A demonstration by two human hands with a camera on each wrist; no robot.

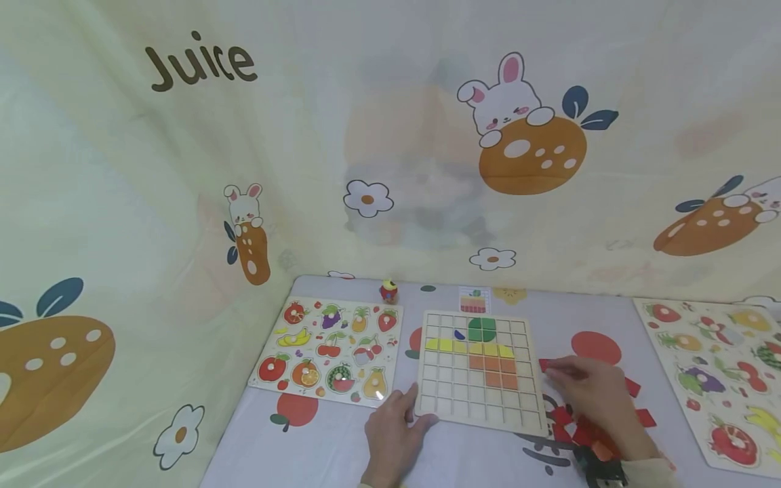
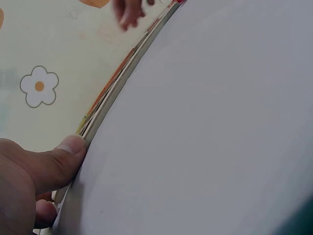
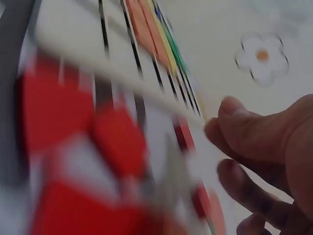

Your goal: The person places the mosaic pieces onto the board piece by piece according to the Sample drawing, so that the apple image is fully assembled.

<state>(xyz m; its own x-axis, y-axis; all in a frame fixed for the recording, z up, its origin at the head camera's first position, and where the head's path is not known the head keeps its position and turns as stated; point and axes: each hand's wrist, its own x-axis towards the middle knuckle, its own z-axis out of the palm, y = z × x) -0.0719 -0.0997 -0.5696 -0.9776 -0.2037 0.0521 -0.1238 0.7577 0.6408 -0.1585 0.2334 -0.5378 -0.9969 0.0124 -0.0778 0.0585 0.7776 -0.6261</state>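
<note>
A square wooden grid board [image 1: 454, 400] lies on the table with green, blue, yellow and orange tiles in its upper cells. At its near left corner my left hand [image 1: 393, 434] grips the frame, thumb [image 2: 72, 147] along the near edge and a finger on the left side. My right hand [image 1: 588, 393] is just off the board's right side, thumb and forefinger close together, with nothing visible between them in the right wrist view. By those fingertips lies a red tile [image 1: 544, 364]. Several loose red tiles [image 3: 56, 110] are spread below this hand, blurred in the right wrist view.
A fruit puzzle board [image 1: 305, 349] lies left of the grid board, another fruit board [image 1: 698, 339] at far right. Behind the grid board are a small picture card [image 1: 474, 299] and a red and yellow figurine [image 1: 388, 291]. A printed cloth [image 1: 421, 230] hangs behind the table.
</note>
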